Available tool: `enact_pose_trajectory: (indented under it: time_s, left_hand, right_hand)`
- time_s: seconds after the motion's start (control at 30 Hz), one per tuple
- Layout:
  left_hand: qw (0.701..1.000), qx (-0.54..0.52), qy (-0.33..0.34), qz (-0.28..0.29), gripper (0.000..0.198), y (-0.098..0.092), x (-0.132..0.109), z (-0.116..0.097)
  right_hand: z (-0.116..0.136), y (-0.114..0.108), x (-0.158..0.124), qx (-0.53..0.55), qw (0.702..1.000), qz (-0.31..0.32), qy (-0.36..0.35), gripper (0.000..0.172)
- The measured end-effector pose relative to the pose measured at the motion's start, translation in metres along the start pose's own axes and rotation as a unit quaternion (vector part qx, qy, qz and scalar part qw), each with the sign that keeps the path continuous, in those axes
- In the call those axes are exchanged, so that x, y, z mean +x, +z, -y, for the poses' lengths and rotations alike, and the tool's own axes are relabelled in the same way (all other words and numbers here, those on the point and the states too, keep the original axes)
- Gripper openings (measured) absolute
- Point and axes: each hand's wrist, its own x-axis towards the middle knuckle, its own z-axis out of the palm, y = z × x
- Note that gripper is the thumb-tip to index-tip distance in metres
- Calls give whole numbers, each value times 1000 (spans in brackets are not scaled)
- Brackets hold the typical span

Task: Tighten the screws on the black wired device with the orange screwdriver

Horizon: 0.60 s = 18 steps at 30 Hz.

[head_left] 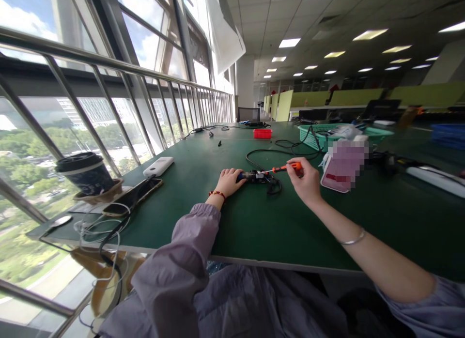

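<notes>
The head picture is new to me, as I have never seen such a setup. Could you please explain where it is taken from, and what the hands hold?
No machine is working here: a camera worn on a person's head looks forward and down at their own bare hands. The right hand holds an orange-and-black screwdriver, its tip at a small dark device. The left hand touches the device's left end; how firmly, I cannot tell. The green table also bears a red box, a green basket and, by the railing, a lidded cup.
</notes>
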Motion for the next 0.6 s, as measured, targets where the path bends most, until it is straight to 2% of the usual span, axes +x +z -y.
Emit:
enact_pose_trajectory:
  time_s: [0.2, 0.6]
  left_hand:
    - [1000, 0, 1, 1, 40, 1, 1, 0]
    - [1000, -6, -2, 0, 41, 1, 1, 0]
  right_hand:
    - [-5, 1, 1, 6, 999, -35, -7, 21]
    - [-3, 0, 0, 18, 1000, -13, -7, 21]
